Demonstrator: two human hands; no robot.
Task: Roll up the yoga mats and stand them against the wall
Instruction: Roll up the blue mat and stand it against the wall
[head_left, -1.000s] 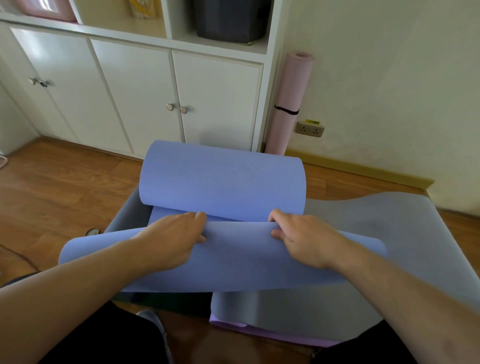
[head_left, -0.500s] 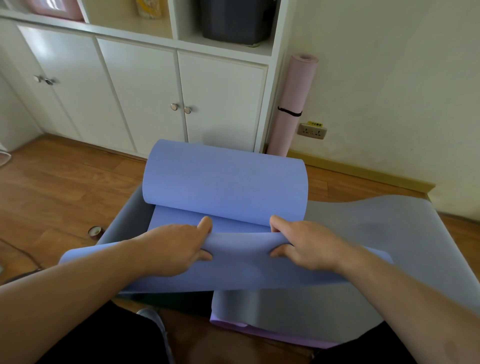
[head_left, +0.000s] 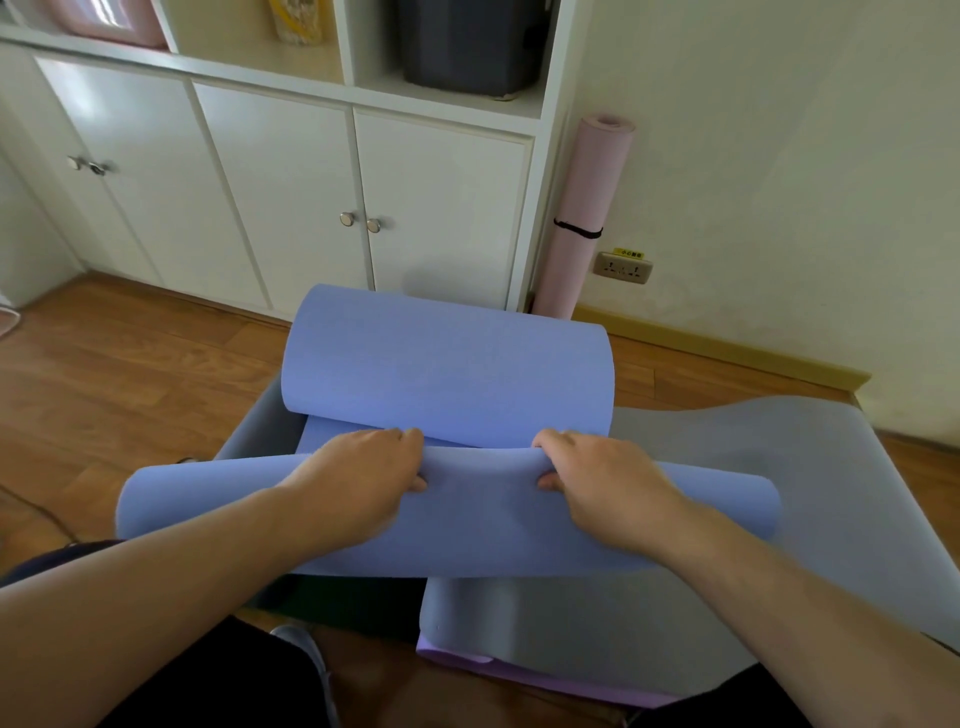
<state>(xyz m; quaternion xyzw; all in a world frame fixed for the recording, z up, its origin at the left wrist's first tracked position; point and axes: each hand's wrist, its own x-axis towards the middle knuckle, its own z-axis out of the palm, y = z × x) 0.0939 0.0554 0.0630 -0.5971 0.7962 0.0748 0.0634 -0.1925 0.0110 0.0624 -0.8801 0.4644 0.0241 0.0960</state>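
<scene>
We've got both hands on the blue mat (head_left: 452, 525), centre frame, near end curled into a loose roll across our lap. Left hand (head_left: 358, 478) grips the roll's top fold, fingers curled over the far edge, thumb underneath at the front. Right hand (head_left: 597, 480) has the same grip, just to the 3 o'clock side. The far end of the blue mat arches up at 12 o'clock, curling back toward us. Under it a grey mat (head_left: 727, 545) spreads out toward 3 o'clock, with a purple mat (head_left: 467, 657) edge showing beneath at 6. Pink rolled mat (head_left: 584, 218) stands upright at 1 o'clock, strapped, between the white cabinet (head_left: 291, 171) and the wall socket (head_left: 623, 267). Wood floor (head_left: 130, 374) at 9.
</scene>
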